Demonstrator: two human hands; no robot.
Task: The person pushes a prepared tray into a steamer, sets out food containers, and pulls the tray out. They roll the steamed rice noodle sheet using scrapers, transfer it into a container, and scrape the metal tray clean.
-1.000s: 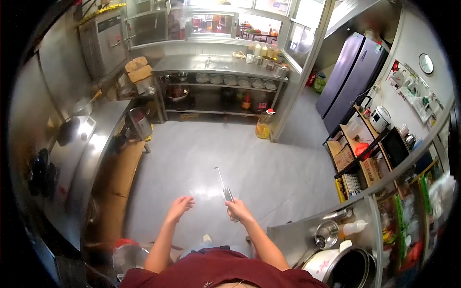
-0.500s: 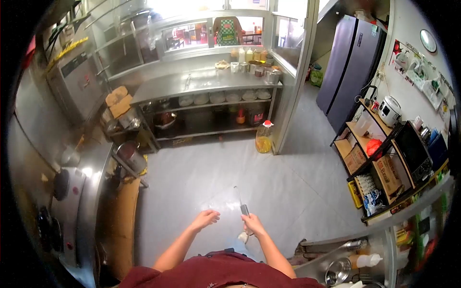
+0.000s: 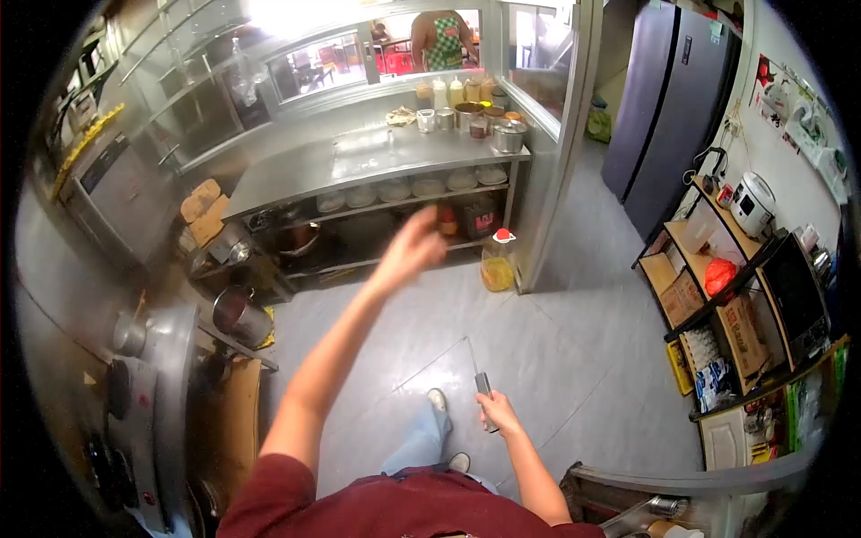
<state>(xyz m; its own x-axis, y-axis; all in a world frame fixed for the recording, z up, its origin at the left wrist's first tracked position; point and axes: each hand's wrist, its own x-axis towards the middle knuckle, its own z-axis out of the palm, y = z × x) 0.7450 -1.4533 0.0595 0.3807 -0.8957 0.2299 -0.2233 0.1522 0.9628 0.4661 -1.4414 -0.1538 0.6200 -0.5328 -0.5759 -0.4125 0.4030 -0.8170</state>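
My right hand [image 3: 500, 412] is closed round the dark grey handle of a thin metal rod with a bent tip [image 3: 482, 384]; its exact kind is hard to make out. The rod points forward, above the grey floor. My left hand [image 3: 413, 251] is stretched out in front at the end of a long reach, seen against the lower shelf of a steel worktable [image 3: 296, 172]. Motion smears its fingers, so whether they hold anything does not show. To the right of that hand, a clear jug with a red cap and yellow liquid [image 3: 497, 269] stands on the floor.
Squeeze bottles [image 3: 456, 92] and metal pots [image 3: 509, 136] line the worktable's far right. At left are a stove [image 3: 134, 430] and a steel pot [image 3: 240, 314]. A tall fridge [image 3: 668, 117] and a shelf rack [image 3: 708, 296] stand at right. Beyond the window is a person in a green checked apron [image 3: 446, 40].
My left hand has swung up and forward, away from my body. The right hand, still gripping the rod, has shifted slightly right. My view has turned, and one foot shows further forward.
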